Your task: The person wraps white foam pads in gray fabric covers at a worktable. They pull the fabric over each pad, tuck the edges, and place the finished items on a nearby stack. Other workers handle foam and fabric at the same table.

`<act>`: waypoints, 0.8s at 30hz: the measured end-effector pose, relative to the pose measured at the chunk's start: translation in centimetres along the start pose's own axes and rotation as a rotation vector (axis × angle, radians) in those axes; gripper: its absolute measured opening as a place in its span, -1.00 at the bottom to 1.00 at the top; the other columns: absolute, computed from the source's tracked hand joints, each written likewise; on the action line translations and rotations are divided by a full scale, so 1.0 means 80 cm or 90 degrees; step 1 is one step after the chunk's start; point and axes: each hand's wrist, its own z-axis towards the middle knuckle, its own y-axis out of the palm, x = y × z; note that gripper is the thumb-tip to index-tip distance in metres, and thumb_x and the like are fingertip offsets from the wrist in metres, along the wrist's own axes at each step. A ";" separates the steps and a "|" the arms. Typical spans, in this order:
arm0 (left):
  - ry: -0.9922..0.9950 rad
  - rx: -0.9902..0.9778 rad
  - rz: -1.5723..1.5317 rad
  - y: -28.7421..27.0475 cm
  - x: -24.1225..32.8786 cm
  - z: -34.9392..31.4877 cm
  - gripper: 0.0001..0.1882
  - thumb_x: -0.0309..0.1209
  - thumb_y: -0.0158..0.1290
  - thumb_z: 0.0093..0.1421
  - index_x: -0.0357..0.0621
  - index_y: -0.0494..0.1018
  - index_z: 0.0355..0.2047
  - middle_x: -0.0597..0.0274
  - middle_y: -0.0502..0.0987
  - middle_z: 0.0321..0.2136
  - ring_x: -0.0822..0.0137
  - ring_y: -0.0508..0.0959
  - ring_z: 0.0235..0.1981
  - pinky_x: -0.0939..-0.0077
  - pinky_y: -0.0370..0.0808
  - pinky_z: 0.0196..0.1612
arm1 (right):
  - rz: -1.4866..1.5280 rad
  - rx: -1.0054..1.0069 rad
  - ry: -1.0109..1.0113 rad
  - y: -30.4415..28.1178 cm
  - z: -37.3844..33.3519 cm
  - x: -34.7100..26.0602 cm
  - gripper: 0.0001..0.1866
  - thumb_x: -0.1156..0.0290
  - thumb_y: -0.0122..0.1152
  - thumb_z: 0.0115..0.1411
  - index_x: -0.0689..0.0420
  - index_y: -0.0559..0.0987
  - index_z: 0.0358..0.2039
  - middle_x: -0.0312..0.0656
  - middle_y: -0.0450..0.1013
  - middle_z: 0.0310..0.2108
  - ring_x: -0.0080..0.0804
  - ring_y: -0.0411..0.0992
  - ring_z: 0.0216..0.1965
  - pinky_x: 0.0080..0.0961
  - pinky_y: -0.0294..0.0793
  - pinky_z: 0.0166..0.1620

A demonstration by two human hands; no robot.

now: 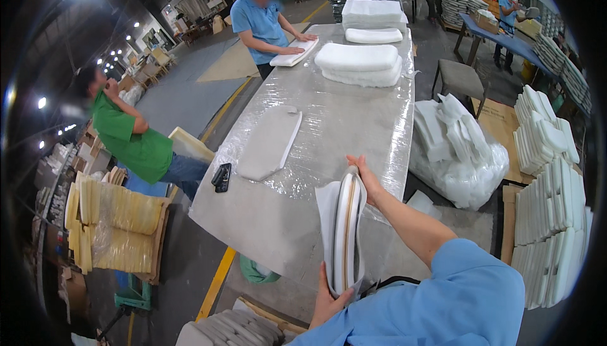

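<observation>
A layered white seat pad [346,229], with a thin tan line along its edge and a loose white sheet on its left side, stands on edge over the near part of the plastic-covered table [354,118]. My left hand [329,300] grips its near end, thumb on one side and fingers on the other. At the far end my right hand [365,176] is closed around the pad, with some fingers hidden behind it. Ahead on the left lies a flat grey panel with a white edge [270,143]. Beside that panel is a small black object [221,177] of unclear kind.
White padding [358,58] is stacked on the table's far half. Across the table, a person in blue [259,23] presses a white pad; another in green [129,124] stands left. At right are a bulging plastic bag [471,178] and cushion stacks [547,238]; yellow foam [126,210] stands left.
</observation>
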 end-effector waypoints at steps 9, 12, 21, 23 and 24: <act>-0.041 0.031 -0.063 0.000 -0.020 0.062 -0.16 -0.56 0.22 0.20 -0.35 0.06 0.42 -0.07 0.41 0.22 0.19 0.49 0.20 0.31 0.40 0.29 | -0.292 0.092 -0.056 0.004 -0.046 -0.005 -0.13 0.35 0.36 0.22 0.08 0.20 0.50 0.04 0.25 0.43 -0.17 0.30 0.36 -0.33 0.28 0.36; -0.015 0.033 -0.042 0.004 -0.021 0.076 -0.22 -0.59 0.21 0.17 -0.35 0.14 0.37 -0.04 0.47 0.16 0.21 0.52 0.15 0.32 0.44 0.25 | -0.455 0.114 -0.069 -0.018 -0.035 -0.027 -0.29 0.44 0.36 0.16 0.11 0.43 0.36 0.02 0.46 0.25 -0.20 0.52 0.15 -0.35 0.46 0.19; -0.004 0.074 -0.033 0.008 -0.009 0.068 -0.15 -0.57 0.15 0.14 -0.35 0.09 0.43 -0.09 0.44 0.19 0.17 0.51 0.18 0.32 0.40 0.27 | -0.727 0.036 -0.348 -0.010 -0.038 -0.041 -0.77 0.50 0.21 0.17 0.19 0.64 -0.14 0.10 0.57 -0.25 0.14 0.55 -0.17 -0.06 0.54 -0.06; 0.004 0.069 -0.009 0.009 -0.005 0.064 -0.15 -0.57 0.12 0.14 -0.35 0.07 0.44 -0.10 0.43 0.20 0.16 0.50 0.19 0.32 0.40 0.28 | -0.746 0.026 -0.352 -0.015 -0.032 -0.041 -0.83 0.51 0.19 0.17 0.20 0.64 -0.22 0.10 0.56 -0.28 0.15 0.55 -0.18 -0.05 0.54 -0.07; 0.012 0.070 -0.017 0.010 -0.006 0.063 -0.15 -0.56 0.12 0.14 -0.36 0.07 0.44 -0.10 0.43 0.20 0.16 0.50 0.19 0.32 0.39 0.28 | -0.745 0.022 -0.336 -0.016 -0.028 -0.041 -0.85 0.52 0.19 0.17 0.20 0.64 -0.24 0.10 0.57 -0.28 0.16 0.55 -0.17 -0.05 0.54 -0.07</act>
